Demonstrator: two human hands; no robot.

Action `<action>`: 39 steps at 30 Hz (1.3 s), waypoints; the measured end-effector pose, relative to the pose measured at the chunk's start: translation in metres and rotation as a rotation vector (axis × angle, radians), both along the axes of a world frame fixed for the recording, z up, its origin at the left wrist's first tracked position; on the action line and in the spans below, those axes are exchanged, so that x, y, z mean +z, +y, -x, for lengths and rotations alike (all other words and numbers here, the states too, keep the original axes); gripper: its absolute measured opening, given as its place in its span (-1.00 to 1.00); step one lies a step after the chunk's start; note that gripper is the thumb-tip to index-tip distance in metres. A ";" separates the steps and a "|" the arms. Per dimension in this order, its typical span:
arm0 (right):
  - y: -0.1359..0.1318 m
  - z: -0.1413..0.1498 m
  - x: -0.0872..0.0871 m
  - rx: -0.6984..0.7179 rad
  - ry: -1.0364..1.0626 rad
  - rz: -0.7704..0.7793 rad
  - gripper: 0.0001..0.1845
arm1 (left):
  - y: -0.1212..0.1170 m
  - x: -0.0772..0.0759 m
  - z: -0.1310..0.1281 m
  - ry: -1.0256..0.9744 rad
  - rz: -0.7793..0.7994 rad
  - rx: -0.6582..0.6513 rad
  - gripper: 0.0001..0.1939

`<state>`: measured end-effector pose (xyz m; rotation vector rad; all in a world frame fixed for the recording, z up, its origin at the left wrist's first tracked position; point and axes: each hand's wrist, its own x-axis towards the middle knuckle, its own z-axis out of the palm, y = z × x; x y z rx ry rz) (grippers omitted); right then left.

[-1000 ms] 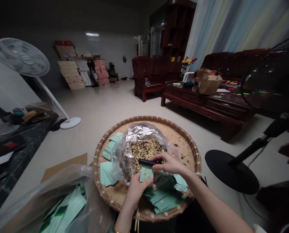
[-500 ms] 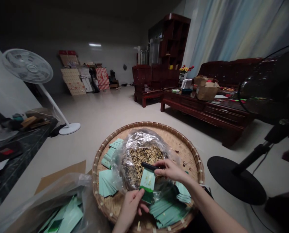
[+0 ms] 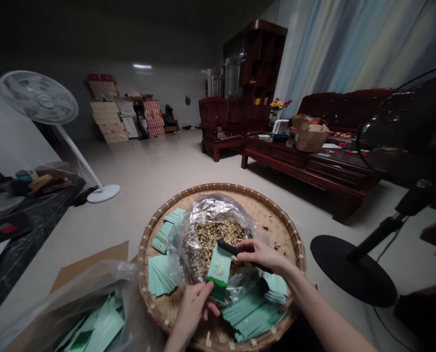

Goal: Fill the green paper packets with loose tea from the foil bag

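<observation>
My left hand (image 3: pixel 196 307) pinches the lower corner of a pale green packet (image 3: pixel 219 267) with a dark green bottom band. The fingers of my right hand (image 3: pixel 260 254) are closed round a slim black tool (image 3: pixel 228 247), which lies across the packet's top edge; its exact kind is unclear. Behind them, an open clear plastic bag (image 3: pixel 214 208) holds a loose mix of pale and dark bits (image 3: pixel 212 234). The bag rests in a round woven bamboo tray (image 3: pixel 272 215). Fanned packets (image 3: pixel 252 313) lie at the tray's near side, with more packets (image 3: pixel 160 275) along its left.
At lower left a plastic-lined cardboard box (image 3: pixel 93 266) contains more green packets (image 3: pixel 106 327). A white standing fan (image 3: pixel 42 98) is at left and a black fan (image 3: pixel 353 269) at right. A dark wooden coffee table (image 3: pixel 298 164) stands beyond, with a paper bag (image 3: pixel 311 137) on it.
The packet and the black tool have tilted, and the tool's tip has shifted slightly right. My left hand has moved slightly left, still gripping the packet.
</observation>
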<state>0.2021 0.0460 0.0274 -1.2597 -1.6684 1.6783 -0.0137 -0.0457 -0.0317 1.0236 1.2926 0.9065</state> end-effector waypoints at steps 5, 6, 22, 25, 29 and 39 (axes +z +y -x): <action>-0.001 0.011 -0.008 -0.035 -0.044 -0.097 -0.60 | 0.000 0.002 -0.003 0.022 -0.012 -0.011 -0.37; 0.000 0.012 -0.009 -0.048 -0.038 -0.100 -0.60 | 0.000 0.002 -0.003 0.025 -0.013 -0.009 -0.37; 0.001 0.004 -0.013 0.007 0.073 -0.001 -0.57 | 0.001 0.001 0.000 0.035 0.004 0.000 -0.40; 0.010 -0.004 -0.019 -0.061 0.006 -0.070 -0.55 | 0.002 -0.001 0.005 0.025 0.006 0.061 -0.38; 0.023 -0.013 -0.034 -0.240 -0.282 -0.421 -0.53 | 0.002 -0.002 0.010 -0.007 -0.004 0.118 -0.38; -0.002 0.036 -0.007 -0.135 -0.196 -0.622 -0.64 | -0.006 0.014 -0.004 0.000 -0.017 -0.068 -0.40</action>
